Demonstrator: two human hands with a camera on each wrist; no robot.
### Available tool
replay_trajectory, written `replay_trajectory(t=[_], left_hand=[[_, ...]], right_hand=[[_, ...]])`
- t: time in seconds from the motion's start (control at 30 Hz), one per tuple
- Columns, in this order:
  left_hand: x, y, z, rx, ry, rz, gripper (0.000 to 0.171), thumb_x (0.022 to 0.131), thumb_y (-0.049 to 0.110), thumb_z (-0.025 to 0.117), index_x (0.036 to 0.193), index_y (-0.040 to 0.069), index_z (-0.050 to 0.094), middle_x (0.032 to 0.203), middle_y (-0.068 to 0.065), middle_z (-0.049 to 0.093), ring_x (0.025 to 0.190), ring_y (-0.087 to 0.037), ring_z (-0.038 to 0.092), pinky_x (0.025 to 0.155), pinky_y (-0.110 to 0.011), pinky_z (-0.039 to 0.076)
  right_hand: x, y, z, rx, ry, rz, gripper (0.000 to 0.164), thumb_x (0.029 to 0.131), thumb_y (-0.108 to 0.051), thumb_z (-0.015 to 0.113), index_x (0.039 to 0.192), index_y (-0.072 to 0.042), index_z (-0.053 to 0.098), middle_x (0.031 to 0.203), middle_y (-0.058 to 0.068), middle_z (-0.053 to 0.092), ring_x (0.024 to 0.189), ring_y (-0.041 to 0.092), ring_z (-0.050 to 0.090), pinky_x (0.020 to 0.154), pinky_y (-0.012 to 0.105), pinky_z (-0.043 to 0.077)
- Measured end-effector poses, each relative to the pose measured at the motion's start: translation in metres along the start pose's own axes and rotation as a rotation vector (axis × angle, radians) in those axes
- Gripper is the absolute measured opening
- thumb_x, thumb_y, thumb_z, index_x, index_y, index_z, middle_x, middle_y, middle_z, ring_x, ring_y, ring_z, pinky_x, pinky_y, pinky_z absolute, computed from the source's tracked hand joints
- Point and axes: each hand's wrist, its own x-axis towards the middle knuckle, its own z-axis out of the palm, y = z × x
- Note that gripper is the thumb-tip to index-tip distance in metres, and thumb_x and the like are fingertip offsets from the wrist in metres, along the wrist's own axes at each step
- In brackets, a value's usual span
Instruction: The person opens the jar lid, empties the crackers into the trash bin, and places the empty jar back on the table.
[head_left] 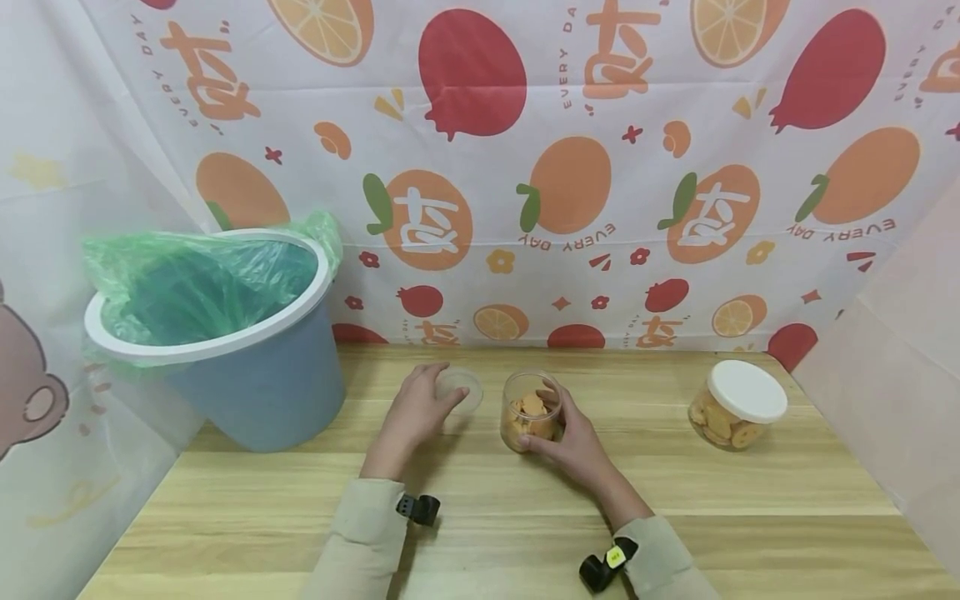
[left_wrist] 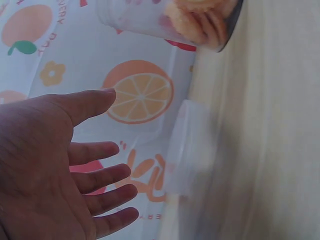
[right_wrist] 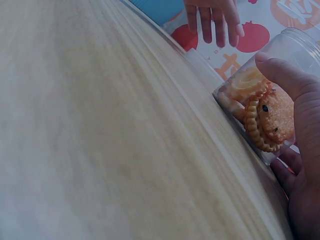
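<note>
The right hand (head_left: 576, 443) is grasping an open clear jar (head_left: 516, 430), which is standing upright on the table (head_left: 517, 525) with biscuits (head_left: 532, 406) inside. The left hand (head_left: 417, 406) is holding nothing; its fingers are extending near a round lid (head_left: 468, 387), which is lying on the table. Farther right, a white-lidded jar (head_left: 738, 404) is standing; at left, a blue bin (head_left: 270, 387).

- Head view: bright, diffuse light; soft shadow beside the left hand (head_left: 420, 408), pale sheen on the table (head_left: 510, 533) nearer than the gripped jar (head_left: 525, 417).
- Left wrist: dimmer, hazy; lid (left_wrist: 186, 147) beyond the fingertips (left_wrist: 131, 214) blurred.
- Right wrist: dim, bluish; biscuits (right_wrist: 272, 120) within the grip clearer, table away from it soft.
</note>
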Motion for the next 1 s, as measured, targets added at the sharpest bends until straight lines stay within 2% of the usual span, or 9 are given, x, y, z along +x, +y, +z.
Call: replay_trajectory(t=[0.2,0.43,0.6,1.0], left_hand=[[0.0,0.002,-0.01,-0.009,0.02,0.002,0.064,0.097,0.039,0.065,0.148,0.003,0.048,0.152,-0.023,0.046,0.142,-0.041,0.045,0.116,-0.058,0.038],[0.0,0.004,-0.016,-0.025,0.023,-0.009,0.063,0.097,0.039,0.065,0.148,0.004,0.048,0.152,-0.023,0.047,0.142,-0.041,0.044,0.116,-0.057,0.038],[0.0,0.004,-0.022,-0.013,0.05,-0.008,0.064,0.097,0.04,0.064,0.148,0.004,0.049,0.153,-0.022,0.047,0.143,-0.041,0.043,0.117,-0.058,0.038],[-0.01,0.016,-0.044,-0.046,0.106,0.012,0.064,0.097,0.038,0.065,0.15,0.006,0.047,0.154,-0.02,0.045,0.145,-0.04,0.041,0.118,-0.059,0.036]], right_hand=[[0.0,0.0,0.0,-0.007,-0.006,0.005,0.096,0.08,-0.035,0.087,0.154,-0.045,0.027,0.152,0.007,0.051,0.143,0.033,0.047,0.119,0.056,0.035],[0.0,0.0,0.0,-0.011,-0.004,0.008,0.096,0.079,-0.036,0.087,0.154,-0.045,0.028,0.152,0.006,0.051,0.142,0.032,0.047,0.118,0.057,0.035],[0.0,0.001,0.0,-0.023,-0.004,0.008,0.095,0.08,-0.036,0.086,0.154,-0.044,0.027,0.152,0.006,0.051,0.142,0.033,0.047,0.118,0.057,0.035],[-0.001,0.001,0.001,-0.024,-0.005,0.015,0.095,0.08,-0.035,0.087,0.154,-0.04,0.029,0.153,0.007,0.051,0.143,0.033,0.047,0.119,0.057,0.035]])
